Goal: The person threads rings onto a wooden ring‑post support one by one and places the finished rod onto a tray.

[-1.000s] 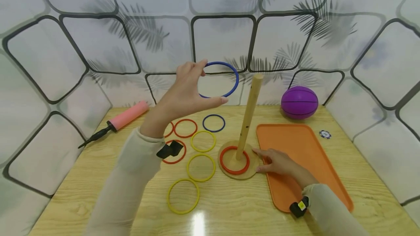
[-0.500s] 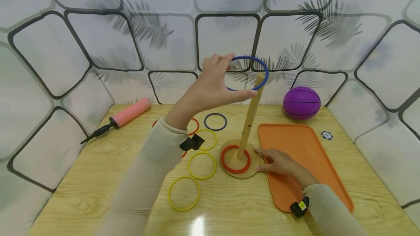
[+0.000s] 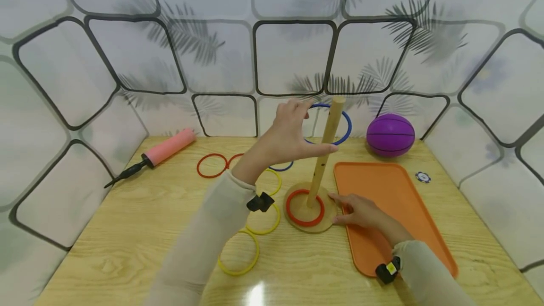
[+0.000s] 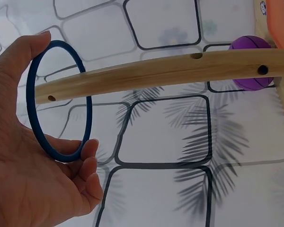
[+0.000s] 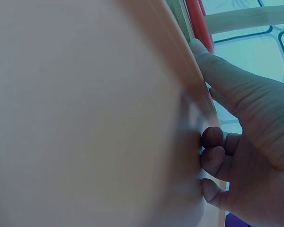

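My left hand (image 3: 319, 127) pinches a blue ring (image 3: 345, 131) by its rim between thumb and fingers. The ring now encircles the top of the upright wooden peg (image 3: 323, 155); in the left wrist view the peg (image 4: 180, 71) passes through the blue ring (image 4: 87, 118) held by my left hand (image 4: 61, 99). A red ring (image 3: 304, 207) lies round the peg's foot on the round wooden base (image 3: 329, 221). My right hand (image 3: 346, 207) rests on the orange tray (image 3: 395, 183), fingertips touching the base's edge; in the right wrist view the right hand (image 5: 236, 142) has one finger stretched toward the base.
Loose on the wooden table lie yellow rings (image 3: 238, 259), red rings (image 3: 211, 165) and a blue one (image 3: 280, 168), left of the peg. A pink pump (image 3: 167, 148) lies back left, a purple ball (image 3: 390, 135) back right, a small chip (image 3: 422, 176) beside the tray. Patterned walls enclose the table.
My left hand carried the blue ring to the right and down, from beside the peg to over its top, so the peg now passes through it. The right hand stayed put.
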### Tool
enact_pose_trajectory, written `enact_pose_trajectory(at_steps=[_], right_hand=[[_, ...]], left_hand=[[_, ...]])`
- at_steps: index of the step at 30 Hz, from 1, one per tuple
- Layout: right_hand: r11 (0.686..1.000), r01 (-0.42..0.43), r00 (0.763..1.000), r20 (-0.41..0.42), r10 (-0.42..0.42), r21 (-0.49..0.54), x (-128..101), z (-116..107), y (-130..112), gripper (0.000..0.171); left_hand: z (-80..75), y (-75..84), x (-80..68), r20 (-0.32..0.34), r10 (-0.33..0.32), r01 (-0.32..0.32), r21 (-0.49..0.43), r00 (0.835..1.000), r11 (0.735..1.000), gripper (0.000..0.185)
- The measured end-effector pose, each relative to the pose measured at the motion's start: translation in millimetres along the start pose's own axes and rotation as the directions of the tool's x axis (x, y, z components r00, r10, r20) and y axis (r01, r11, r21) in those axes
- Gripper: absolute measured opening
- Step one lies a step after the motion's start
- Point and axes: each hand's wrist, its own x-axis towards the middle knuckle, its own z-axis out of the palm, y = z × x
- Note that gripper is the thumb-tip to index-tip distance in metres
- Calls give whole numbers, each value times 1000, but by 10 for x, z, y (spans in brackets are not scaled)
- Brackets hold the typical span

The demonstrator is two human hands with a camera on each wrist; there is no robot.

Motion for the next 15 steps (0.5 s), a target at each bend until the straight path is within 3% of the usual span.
enact_pose_trajectory(at_steps=[8, 15], right_hand=[[1000, -25, 1000, 16, 25, 3, -4, 10, 14, 76], [999, -34, 999, 14, 34, 0, -3, 5, 8, 75]], left_hand=[[288, -138, -89, 68, -44, 46, -34, 997, 998, 101], [463, -269, -163, 82, -45, 50, -63, 996, 997, 101]])
